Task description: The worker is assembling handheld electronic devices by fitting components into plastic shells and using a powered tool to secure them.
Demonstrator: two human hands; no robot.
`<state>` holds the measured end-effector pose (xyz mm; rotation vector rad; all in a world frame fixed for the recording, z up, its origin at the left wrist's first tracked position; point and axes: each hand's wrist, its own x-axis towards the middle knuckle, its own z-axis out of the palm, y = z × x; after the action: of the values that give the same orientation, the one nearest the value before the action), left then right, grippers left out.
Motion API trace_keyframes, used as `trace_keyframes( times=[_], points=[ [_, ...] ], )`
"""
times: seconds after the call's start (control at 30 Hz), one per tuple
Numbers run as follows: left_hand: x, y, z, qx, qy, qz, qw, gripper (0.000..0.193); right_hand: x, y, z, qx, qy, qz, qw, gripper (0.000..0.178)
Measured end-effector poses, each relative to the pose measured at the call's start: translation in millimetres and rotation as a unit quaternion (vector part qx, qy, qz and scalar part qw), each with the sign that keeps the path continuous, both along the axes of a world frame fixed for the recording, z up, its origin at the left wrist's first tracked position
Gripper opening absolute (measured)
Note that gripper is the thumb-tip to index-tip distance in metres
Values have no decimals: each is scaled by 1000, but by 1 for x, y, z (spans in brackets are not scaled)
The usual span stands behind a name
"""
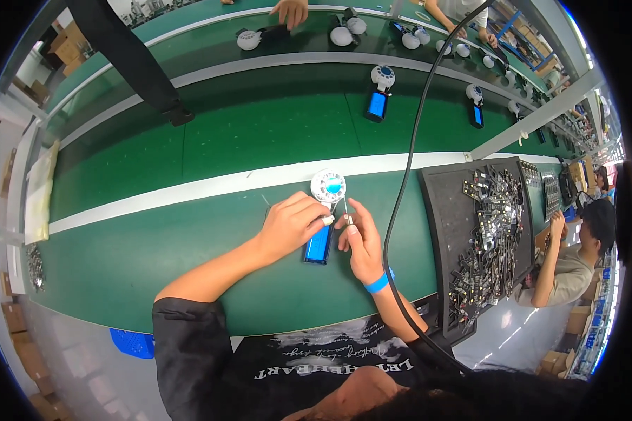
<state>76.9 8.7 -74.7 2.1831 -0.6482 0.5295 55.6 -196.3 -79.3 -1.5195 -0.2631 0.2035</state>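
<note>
In front of me on the green bench (pixel 211 217) lies a device with a round white head (pixel 328 185), light blue at its centre, and a dark body with a bright blue rectangular face (pixel 318 244). My left hand (pixel 293 223) closes over the joint between head and body; a white covering shows at one fingertip. On the device's right side, my right hand (pixel 361 245) pinches a small silver piece (pixel 350 219) between thumb and finger. A thin pale lead runs from the white head down toward that piece. Fingers partly hide the joint.
A black tray (pixel 439 210) heaped with small circuit boards (pixel 491 245) stands at my right. Similar devices (pixel 378 104) lie on the green belt beyond a white rail (pixel 189 198). A black cable (pixel 409 151) hangs before me. Co-workers sit opposite and at right.
</note>
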Motion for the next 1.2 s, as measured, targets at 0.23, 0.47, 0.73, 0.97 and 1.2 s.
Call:
trace_keyframes(
  times=[0.23, 0.47, 0.73, 0.97, 1.2],
  points=[
    [-2, -3, 2, 4, -86, 8, 996, 19, -4, 1, 0, -39, 16, 4, 999, 48],
    [-5, -6, 5, -4, -88, 11, 996, 17, -5, 3, -4, -104, -96, -12, 990, 45],
    [-5, -10, 0, -63, 12, -15, 998, 14, -6, 0, -3, -124, -89, -7, 988, 44],
    [-10, -8, 3, -87, 143, -32, 985, 13, -9, 0, 0, -90, -30, -5, 995, 43],
    [-13, -11, 6, -61, 64, 17, 996, 10, -10, 0, 2, -57, 26, 1, 998, 43]
  ],
)
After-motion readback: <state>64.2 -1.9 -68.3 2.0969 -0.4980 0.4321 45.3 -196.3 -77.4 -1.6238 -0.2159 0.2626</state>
